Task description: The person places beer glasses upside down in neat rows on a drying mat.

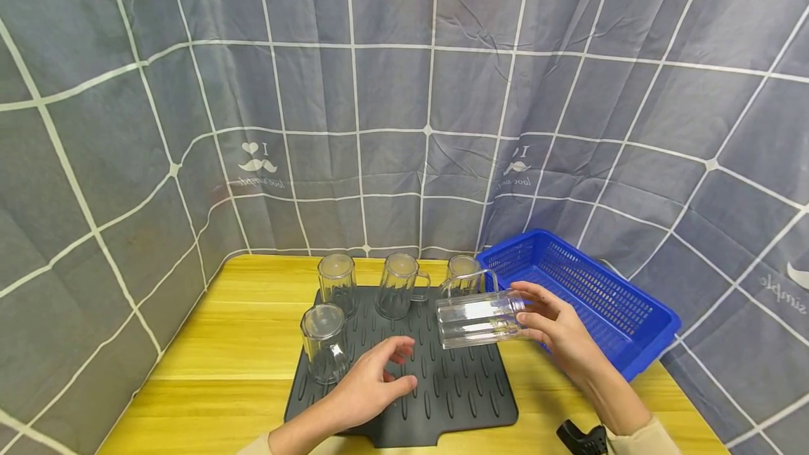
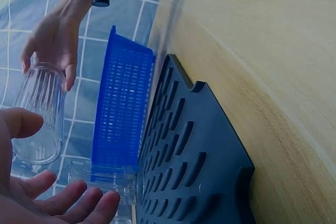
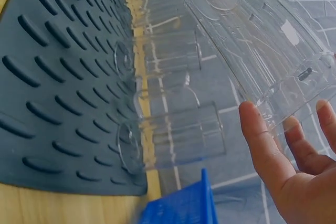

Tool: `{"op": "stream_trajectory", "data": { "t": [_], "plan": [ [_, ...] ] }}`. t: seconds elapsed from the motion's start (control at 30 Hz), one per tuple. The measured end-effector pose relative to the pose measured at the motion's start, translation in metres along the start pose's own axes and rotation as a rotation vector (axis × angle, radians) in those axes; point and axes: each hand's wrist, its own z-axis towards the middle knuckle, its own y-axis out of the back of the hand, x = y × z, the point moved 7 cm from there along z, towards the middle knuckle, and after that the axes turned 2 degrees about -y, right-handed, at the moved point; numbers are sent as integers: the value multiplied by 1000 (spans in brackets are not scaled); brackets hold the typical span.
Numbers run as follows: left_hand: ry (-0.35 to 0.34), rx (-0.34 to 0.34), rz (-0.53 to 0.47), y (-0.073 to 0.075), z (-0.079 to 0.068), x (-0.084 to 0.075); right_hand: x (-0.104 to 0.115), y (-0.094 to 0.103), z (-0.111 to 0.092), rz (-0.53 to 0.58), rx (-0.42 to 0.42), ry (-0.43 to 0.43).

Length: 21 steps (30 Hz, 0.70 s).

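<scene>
My right hand [image 1: 556,332] holds a clear glass mug [image 1: 477,320] by one end, fingertips and thumb on it. The mug lies sideways in the air above the right part of a dark ribbed drying mat [image 1: 436,388], its handle uppermost. My left hand [image 1: 369,385] hovers over the mat's front left, fingers loosely bent, nothing in it; in the left wrist view its fingertips [image 2: 73,195] are apart from the mug. Several more glass mugs stand on the mat: a front-left mug [image 1: 324,343], a back-left mug [image 1: 338,286], a back-middle mug [image 1: 396,290], and a back-right mug [image 1: 463,274], partly hidden.
A blue perforated plastic basket [image 1: 588,293] stands at the right, beside the mat. Beneath everything is a yellow wood-grain table [image 1: 221,343]. A grey curtain with white grid lines [image 1: 392,90] hangs behind and at both sides.
</scene>
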Motion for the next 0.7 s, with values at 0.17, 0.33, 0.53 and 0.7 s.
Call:
{"op": "stream_trajectory", "data": {
  "t": [0.17, 0.33, 0.53, 0.7],
  "plan": [
    [8, -16, -21, 0, 0, -1, -7, -8, 0, 39, 7, -20],
    [18, -37, -50, -2, 1, -3, -14, -15, -1, 61, 17, -53],
    [26, -64, -123, -3, 3, -5, -21, -24, -3, 98, 43, -63],
    [23, -71, -176, -5, 4, -5, -24, -28, -5, 118, 57, -69]
  ]
}}
